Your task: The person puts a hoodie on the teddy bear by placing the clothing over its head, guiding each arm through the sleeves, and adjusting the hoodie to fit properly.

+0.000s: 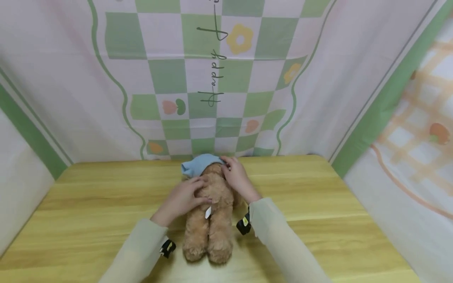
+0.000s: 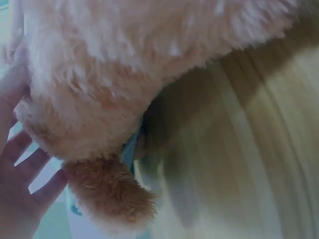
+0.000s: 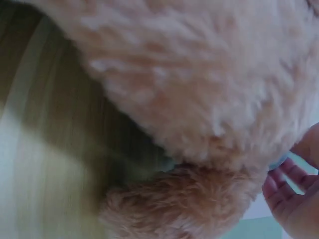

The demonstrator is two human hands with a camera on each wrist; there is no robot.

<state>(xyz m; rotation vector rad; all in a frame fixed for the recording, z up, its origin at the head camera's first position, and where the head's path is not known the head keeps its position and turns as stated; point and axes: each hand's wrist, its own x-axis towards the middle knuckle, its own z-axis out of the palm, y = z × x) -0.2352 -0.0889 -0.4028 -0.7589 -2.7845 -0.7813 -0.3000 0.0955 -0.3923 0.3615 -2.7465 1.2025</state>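
A brown plush teddy bear (image 1: 216, 192) lies lengthwise on the wooden table, legs toward me, a small white tag (image 1: 208, 212) between them. Over its head end is a light-blue cloth hat (image 1: 201, 164). My left hand (image 1: 184, 196) rests on the bear's upper body from the left, fingers spread; in the left wrist view its fingers (image 2: 30, 169) touch the fur. On the other side, my right hand (image 1: 238, 177) pinches the hat's right edge between thumb and fingers. The right wrist view shows a sliver of blue beside those fingers (image 3: 289, 181). The bear's face is hidden.
The wooden table (image 1: 106, 204) extends on both sides of the bear. Behind its far edge hangs a green-and-white checked curtain (image 1: 226, 78), and an orange-checked cloth (image 1: 421, 118) hangs at the right. A black wrist camera (image 1: 168, 248) sits by the left sleeve.
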